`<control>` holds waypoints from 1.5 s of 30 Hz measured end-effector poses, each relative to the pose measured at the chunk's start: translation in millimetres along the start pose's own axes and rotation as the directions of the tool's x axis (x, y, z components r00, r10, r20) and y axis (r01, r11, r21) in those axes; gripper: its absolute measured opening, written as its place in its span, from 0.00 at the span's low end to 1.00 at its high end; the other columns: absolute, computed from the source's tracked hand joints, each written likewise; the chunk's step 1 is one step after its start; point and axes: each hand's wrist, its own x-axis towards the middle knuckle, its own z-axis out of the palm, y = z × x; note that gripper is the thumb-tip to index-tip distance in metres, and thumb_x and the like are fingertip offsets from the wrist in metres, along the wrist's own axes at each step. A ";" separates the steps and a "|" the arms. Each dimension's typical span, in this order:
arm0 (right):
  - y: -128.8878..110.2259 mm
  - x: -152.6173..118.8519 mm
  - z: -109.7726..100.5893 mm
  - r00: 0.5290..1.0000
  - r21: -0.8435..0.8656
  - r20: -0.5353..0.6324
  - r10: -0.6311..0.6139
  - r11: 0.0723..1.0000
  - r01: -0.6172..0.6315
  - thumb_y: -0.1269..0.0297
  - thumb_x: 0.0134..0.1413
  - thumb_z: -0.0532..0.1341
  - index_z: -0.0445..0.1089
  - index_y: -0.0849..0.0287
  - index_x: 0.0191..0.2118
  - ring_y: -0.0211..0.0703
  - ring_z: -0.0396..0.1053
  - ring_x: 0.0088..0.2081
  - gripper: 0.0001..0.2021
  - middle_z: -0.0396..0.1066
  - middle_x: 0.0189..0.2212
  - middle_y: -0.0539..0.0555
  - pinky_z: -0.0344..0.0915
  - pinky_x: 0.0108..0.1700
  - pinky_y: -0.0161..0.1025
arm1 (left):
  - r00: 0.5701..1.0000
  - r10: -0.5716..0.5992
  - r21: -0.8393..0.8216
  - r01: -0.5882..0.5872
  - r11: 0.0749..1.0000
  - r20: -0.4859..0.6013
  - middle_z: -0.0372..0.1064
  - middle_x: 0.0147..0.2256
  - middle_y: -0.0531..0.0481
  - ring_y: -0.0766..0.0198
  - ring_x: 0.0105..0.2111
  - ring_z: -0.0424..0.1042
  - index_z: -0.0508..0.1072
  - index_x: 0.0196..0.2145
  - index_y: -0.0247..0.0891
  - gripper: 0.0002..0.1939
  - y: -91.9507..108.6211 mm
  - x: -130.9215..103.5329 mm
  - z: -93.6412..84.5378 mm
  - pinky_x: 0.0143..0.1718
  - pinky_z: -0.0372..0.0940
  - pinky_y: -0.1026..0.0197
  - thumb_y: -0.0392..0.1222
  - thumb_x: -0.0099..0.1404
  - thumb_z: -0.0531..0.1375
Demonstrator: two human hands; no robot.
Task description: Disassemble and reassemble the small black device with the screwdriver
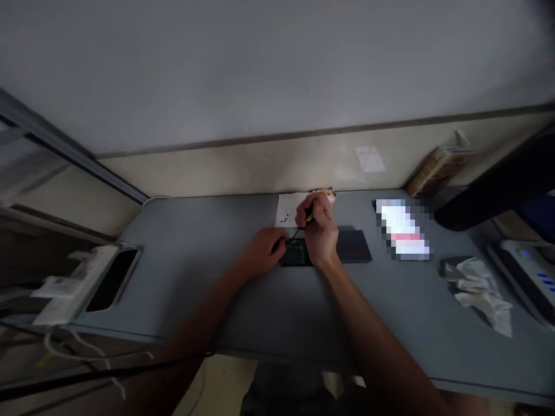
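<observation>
My right hand is closed around a screwdriver with a black and yellow handle. Its thin shaft slants down and left to a green circuit board in a flat dark casing. Curled fingers of my left hand grip the left end of that board, covering it in part. Right of my right hand lies a flat dark panel, its left side hidden behind the hand. Behind the board is a white sheet of paper with several tiny dark pieces, which look like screws.
A small orange figure sits by the wall. To the right are a lit, blurred-out screen, crumpled tissue, a cardboard box and a grey-white device. At the left edge lie a phone, a white power strip and cables.
</observation>
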 end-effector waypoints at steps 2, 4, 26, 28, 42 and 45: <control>3.4 -3.5 2.2 1.000 -0.010 0.021 0.000 1.000 0.000 0.44 0.59 0.62 0.62 0.53 0.29 0.36 0.53 0.23 0.19 0.55 0.22 0.45 0.51 0.27 0.37 | 1.000 0.004 -0.005 -0.004 1.000 -0.004 0.72 0.35 0.48 0.57 0.39 0.72 0.69 0.37 0.40 0.09 -0.3 0.4 0.2 0.47 0.67 0.53 0.36 0.68 0.50; 4.4 -6.0 3.5 0.999 -0.045 0.034 -0.007 0.999 0.008 0.43 0.60 0.61 0.63 0.53 0.29 0.37 0.53 0.23 0.19 0.56 0.22 0.46 0.51 0.27 0.38 | 1.000 0.009 -0.014 -0.009 1.000 -0.009 0.72 0.35 0.48 0.57 0.39 0.72 0.69 0.37 0.41 0.08 -0.9 0.7 0.5 0.47 0.67 0.53 0.36 0.68 0.50; -1.4 -0.6 -2.3 0.999 -0.094 0.021 -0.027 0.995 0.029 0.48 0.63 0.59 0.61 0.52 0.31 0.37 0.54 0.25 0.16 0.53 0.26 0.47 0.56 0.26 0.38 | 1.000 0.029 -0.082 -0.030 0.996 -0.008 0.74 0.37 0.47 0.57 0.40 0.73 0.70 0.39 0.41 0.11 -6.7 -0.9 1.2 0.48 0.65 0.54 0.40 0.74 0.48; -2.7 -1.4 -0.4 1.000 -0.081 0.016 -0.022 0.996 0.023 0.47 0.62 0.60 0.61 0.52 0.31 0.37 0.55 0.25 0.16 0.53 0.26 0.47 0.56 0.27 0.38 | 0.999 0.041 -0.090 -0.042 0.995 -0.013 0.74 0.37 0.47 0.57 0.40 0.73 0.69 0.39 0.41 0.11 -7.4 -0.9 1.4 0.48 0.65 0.54 0.40 0.74 0.48; -2.6 -0.6 0.2 0.997 -0.034 0.061 0.038 0.999 -0.036 0.48 0.62 0.61 0.63 0.53 0.31 0.37 0.54 0.24 0.16 0.57 0.23 0.46 0.54 0.28 0.38 | 0.999 0.042 -0.090 -0.042 0.995 -0.004 0.74 0.36 0.49 0.59 0.39 0.72 0.69 0.39 0.41 0.10 -8.5 -1.5 0.7 0.47 0.65 0.56 0.38 0.73 0.48; -4.5 -0.5 0.7 0.998 -0.033 0.064 0.025 0.999 -0.023 0.48 0.61 0.62 0.64 0.54 0.30 0.36 0.54 0.24 0.16 0.57 0.24 0.47 0.52 0.27 0.38 | 0.999 0.046 -0.078 -0.046 0.996 -0.006 0.73 0.35 0.49 0.59 0.37 0.71 0.69 0.38 0.40 0.10 -8.8 -1.1 1.1 0.45 0.65 0.56 0.38 0.73 0.49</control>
